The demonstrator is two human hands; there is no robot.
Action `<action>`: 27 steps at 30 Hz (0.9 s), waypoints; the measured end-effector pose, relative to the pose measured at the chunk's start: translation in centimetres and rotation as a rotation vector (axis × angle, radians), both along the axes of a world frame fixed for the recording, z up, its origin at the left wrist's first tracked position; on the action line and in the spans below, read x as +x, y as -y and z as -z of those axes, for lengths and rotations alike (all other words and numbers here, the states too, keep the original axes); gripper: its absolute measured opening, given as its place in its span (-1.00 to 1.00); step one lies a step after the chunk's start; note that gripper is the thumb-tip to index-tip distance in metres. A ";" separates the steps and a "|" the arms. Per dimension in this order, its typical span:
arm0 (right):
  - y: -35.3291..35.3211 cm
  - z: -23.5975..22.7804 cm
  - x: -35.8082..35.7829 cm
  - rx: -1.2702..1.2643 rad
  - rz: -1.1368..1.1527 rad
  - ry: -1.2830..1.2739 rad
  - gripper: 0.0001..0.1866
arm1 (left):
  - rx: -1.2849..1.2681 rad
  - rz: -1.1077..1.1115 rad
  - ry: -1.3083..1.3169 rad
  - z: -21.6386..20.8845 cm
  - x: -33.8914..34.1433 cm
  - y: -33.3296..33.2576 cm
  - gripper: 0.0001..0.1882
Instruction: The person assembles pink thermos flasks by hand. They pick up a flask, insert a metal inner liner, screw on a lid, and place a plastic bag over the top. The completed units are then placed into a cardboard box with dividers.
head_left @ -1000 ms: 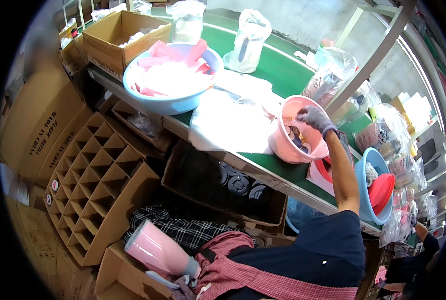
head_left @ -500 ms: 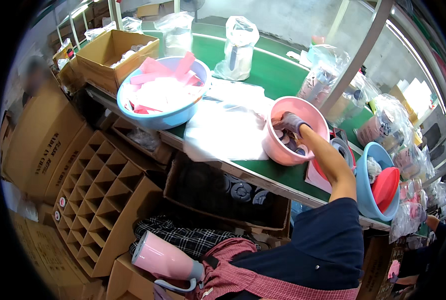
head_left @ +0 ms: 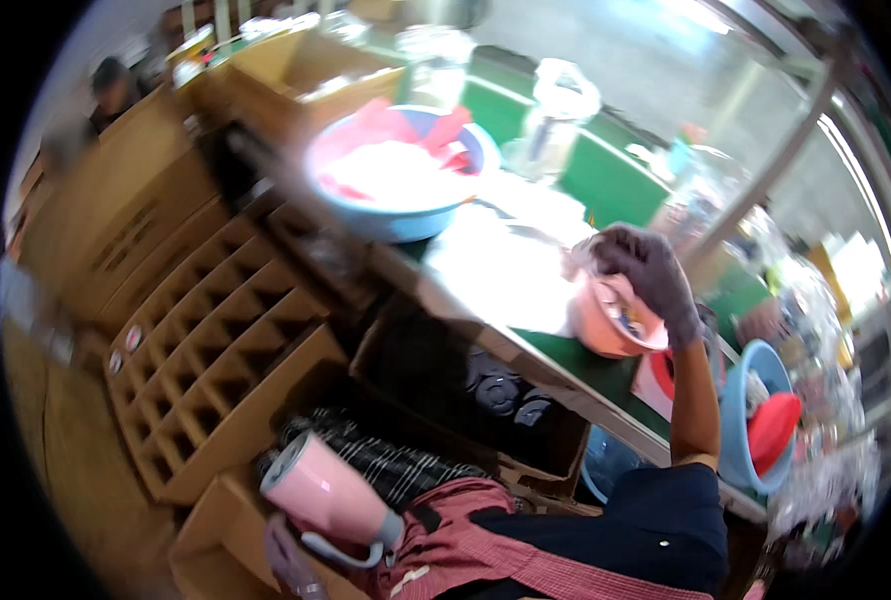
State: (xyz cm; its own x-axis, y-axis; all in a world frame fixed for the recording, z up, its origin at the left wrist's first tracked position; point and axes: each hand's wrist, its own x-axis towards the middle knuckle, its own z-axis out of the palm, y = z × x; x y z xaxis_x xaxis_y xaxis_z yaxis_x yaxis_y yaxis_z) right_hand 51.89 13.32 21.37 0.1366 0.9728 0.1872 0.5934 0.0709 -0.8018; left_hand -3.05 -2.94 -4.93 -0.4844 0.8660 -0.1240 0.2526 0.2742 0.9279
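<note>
My right hand (head_left: 651, 275), in a greyish-purple glove, is raised over the pink basin (head_left: 611, 340), its fingers curled together. A pale, blurred patch shows by the fingertips; what they hold I cannot make out. Small dark and light pieces (head_left: 623, 312) lie in the basin. At my lap a pink tumbler (head_left: 331, 490) with a grey handle tilts against the checked apron (head_left: 456, 515). Beside its handle is my gloved left hand (head_left: 291, 562), partly cut off and blurred, so its grip on the tumbler is unclear.
A blue basin (head_left: 396, 228) of pink and white sheets stands on the green table (head_left: 606, 185), near white sheets (head_left: 506, 265). Another blue basin (head_left: 731, 430) holds a red piece. Below are a divided carton (head_left: 216, 365) and a box of dark cups (head_left: 501, 395). A person (head_left: 114, 90) is far left.
My right hand has come up out of the pink basin and now hangs above it, fingers curled. My left hand shows more, left of the tumbler's handle. The whole view has shifted and tilted.
</note>
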 end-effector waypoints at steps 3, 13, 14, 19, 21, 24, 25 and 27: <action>-1.0 4.3 -11.1 -0.208 -0.362 -0.125 -0.78 | 0.276 0.101 -0.247 -2.5 2.6 -3.3 -0.75; -1.4 13.7 -32.1 -0.238 -1.204 0.001 -0.83 | 0.215 0.316 0.261 -8.9 4.7 -6.9 -0.74; -1.3 13.7 -32.5 -0.318 -1.199 -0.042 -0.83 | 0.226 0.241 0.320 -8.0 4.3 -6.3 -0.73; -1.5 15.3 -32.0 -0.556 -0.946 -0.256 -0.80 | 0.369 -0.044 0.727 -4.4 1.2 -5.0 -0.71; -0.6 16.8 -32.2 -0.626 -0.889 -0.379 -0.79 | 0.454 -0.017 1.077 -3.5 0.9 -4.2 -0.75; 1.3 19.7 -32.5 -0.610 -0.881 -0.287 -0.76 | 0.511 -0.099 1.499 0.2 -0.6 -1.5 -0.67; 2.3 20.1 -32.5 -0.605 -0.904 -0.232 -0.77 | 0.525 -0.169 1.604 1.3 -1.1 -0.3 -0.66; 4.3 20.2 -32.7 -0.567 -0.963 -0.131 -0.81 | 0.546 -0.257 1.682 1.7 -0.3 1.8 -0.60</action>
